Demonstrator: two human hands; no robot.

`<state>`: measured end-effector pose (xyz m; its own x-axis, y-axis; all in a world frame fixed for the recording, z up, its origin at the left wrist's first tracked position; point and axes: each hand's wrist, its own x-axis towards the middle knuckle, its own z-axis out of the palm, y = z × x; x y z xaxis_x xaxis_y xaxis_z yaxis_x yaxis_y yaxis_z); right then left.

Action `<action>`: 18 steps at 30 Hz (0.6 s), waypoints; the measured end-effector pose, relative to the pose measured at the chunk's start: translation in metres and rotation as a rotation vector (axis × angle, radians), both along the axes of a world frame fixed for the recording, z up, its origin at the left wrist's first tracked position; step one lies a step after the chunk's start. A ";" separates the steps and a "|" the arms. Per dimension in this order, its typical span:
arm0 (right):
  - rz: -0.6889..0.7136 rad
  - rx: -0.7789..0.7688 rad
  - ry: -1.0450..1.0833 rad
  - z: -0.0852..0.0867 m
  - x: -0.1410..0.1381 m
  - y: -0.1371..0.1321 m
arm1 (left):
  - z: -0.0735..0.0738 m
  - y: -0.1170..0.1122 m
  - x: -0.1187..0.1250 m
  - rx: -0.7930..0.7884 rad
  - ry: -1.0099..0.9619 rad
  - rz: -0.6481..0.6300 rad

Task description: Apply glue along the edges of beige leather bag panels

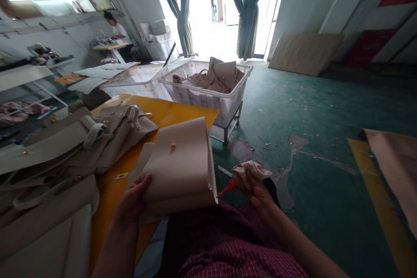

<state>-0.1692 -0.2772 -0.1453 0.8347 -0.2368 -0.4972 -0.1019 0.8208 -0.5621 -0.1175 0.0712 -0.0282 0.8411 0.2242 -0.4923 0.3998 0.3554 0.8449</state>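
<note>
My left hand (133,200) grips the left lower edge of a beige handbag (182,160), thumb on top. The bag is tilted over the front edge of the yellow table, and a small gold clasp (173,146) sits on its flap. In my right hand (257,189) is a glue bottle (240,178) with a red nozzle, along with a crumpled pale cloth (252,168). The nozzle tip points left at the bag's lower right edge; whether it touches is hard to tell. A gold metal plate (121,176) lies on the table left of the bag.
Several beige bags (107,139) are piled at the left on the yellow table (176,110). Beyond it stands a white wheeled bin (224,108) holding more bags. A person (119,30) sits at a workstation at the far left. At the right edge lies brown sheet material (395,165).
</note>
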 end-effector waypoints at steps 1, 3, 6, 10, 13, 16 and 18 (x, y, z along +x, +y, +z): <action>0.008 0.005 -0.005 -0.002 -0.003 -0.001 | -0.001 0.000 -0.001 -0.002 -0.001 -0.008; 0.017 0.020 -0.016 -0.005 -0.009 -0.002 | -0.003 0.001 -0.002 -0.004 -0.007 -0.018; 0.014 0.059 -0.012 -0.009 -0.018 -0.002 | -0.006 0.000 -0.004 -0.008 -0.013 -0.006; 0.024 0.138 0.032 -0.004 -0.029 -0.001 | -0.007 0.000 -0.007 0.003 0.000 0.030; 0.036 0.238 0.102 0.007 -0.034 -0.002 | 0.002 0.001 0.000 -0.004 0.037 -0.034; 0.016 0.357 0.188 0.016 -0.035 -0.003 | 0.022 0.000 0.024 -0.036 0.066 -0.219; -0.019 0.413 0.221 0.018 -0.035 -0.005 | 0.036 -0.004 0.049 -0.020 0.107 -0.347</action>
<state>-0.2037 -0.2819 -0.1271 0.6957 0.0040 -0.7183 -0.1647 0.9742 -0.1541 -0.0684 0.0667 0.0078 0.8090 -0.0756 -0.5830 0.5851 0.1989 0.7862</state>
